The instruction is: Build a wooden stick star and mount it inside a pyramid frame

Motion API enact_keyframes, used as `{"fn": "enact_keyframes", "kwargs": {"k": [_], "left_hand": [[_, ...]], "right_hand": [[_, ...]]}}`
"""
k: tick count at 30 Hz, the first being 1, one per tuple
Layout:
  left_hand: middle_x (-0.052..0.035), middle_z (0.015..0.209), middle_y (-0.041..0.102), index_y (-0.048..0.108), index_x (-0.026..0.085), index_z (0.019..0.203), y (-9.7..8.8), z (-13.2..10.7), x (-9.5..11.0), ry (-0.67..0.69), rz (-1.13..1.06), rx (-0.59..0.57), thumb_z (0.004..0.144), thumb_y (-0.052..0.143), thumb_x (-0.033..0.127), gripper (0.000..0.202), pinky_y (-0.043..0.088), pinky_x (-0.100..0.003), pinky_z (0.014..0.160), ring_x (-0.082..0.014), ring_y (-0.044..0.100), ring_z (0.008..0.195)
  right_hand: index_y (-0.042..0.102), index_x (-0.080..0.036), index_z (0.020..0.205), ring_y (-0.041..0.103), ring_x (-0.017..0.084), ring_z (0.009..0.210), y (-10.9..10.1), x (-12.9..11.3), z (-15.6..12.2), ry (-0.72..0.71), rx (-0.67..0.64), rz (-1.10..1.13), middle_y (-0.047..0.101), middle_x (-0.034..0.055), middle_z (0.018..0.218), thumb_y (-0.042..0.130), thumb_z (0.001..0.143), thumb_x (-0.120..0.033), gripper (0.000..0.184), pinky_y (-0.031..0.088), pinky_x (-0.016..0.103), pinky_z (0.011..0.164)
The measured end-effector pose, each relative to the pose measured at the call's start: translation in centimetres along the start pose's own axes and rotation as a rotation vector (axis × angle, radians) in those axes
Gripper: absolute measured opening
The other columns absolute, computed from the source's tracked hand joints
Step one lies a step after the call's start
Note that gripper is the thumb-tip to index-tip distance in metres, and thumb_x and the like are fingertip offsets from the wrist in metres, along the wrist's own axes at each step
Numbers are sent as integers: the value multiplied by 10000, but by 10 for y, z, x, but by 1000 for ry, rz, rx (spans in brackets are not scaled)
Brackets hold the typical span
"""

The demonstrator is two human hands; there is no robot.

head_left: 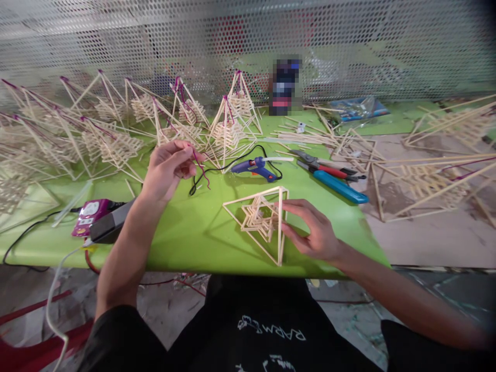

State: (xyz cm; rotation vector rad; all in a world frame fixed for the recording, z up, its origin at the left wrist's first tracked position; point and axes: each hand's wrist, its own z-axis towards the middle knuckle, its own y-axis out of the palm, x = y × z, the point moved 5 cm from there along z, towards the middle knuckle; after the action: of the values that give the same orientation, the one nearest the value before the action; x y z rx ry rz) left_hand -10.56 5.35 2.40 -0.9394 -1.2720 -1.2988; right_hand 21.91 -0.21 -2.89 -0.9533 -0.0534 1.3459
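Between the fingertips of my left hand (170,168) hangs a short purple string (202,169), raised over the table. My right hand (312,230) pinches a wooden stick frame (261,247) by its right side. That frame is a tilted pyramid of thin sticks, with stacked stick layers (259,216) inside it. Just beyond the frame lies a blue glue gun (253,166) with a pale glue stick in its back. Pliers with red grips (329,169) and a tool with a teal handle (341,187) lie to its right.
Several stick pyramids with purple string (228,132) stand at the back left. Loose sticks (306,135) lie behind the tools. A purple power socket (92,214) with cables sits at the left. More stick frames (430,183) rest on a brown board at the right. A perforated metal panel (217,39) closes the back.
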Motion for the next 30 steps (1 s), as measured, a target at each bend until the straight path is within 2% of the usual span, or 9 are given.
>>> {"fn": "enact_keyframes", "kwargs": {"k": [6,9,13,18,22,26,30], "left_hand": [[-22,713,751,618,178,789,3,-6,7,18,-56,-45,748,825,292,240,439,-182,393,-86,590,431],[-18,706,748,641,176,788,6,-9,9,60,-75,-114,760,845,308,244,441,-180,392,-87,602,435],[-39,760,774,690,171,821,13,-15,15,188,-114,-276,817,821,310,191,478,-195,393,-108,644,452],[-45,856,788,707,178,905,37,-43,32,318,-164,-586,910,711,232,54,548,-203,400,-143,715,528],[-46,868,772,701,190,958,58,-59,42,251,-176,-641,920,687,224,52,606,-229,476,-156,734,572],[-52,865,765,695,200,971,77,-69,42,208,-139,-700,933,680,212,43,606,-202,487,-151,738,608],[-68,899,760,686,162,967,78,-83,27,326,-70,-657,916,689,161,51,611,-195,526,-138,740,627]], "right_hand": [[566,-178,1347,691,243,1030,0,1,-1,13,-3,-19,703,132,1154,686,878,-143,485,624,414,869],[568,-180,1345,693,241,1017,0,2,-1,15,-4,-26,708,128,1142,684,879,-142,481,623,406,864],[590,-192,1317,699,227,963,-2,1,2,15,19,-26,715,110,1097,696,872,-136,461,622,384,828],[627,-223,1258,714,204,924,-5,1,1,35,96,-9,730,77,1047,722,859,-125,422,618,347,808],[629,-231,1249,716,182,847,-7,6,-1,103,150,-19,738,39,942,736,855,-133,419,605,334,791],[670,-230,1107,693,164,747,-10,3,0,11,160,-1,743,21,852,733,853,-101,292,573,311,696],[669,-212,994,677,158,665,-14,-3,-2,-66,119,19,735,22,769,680,890,-102,152,562,299,631]]}}
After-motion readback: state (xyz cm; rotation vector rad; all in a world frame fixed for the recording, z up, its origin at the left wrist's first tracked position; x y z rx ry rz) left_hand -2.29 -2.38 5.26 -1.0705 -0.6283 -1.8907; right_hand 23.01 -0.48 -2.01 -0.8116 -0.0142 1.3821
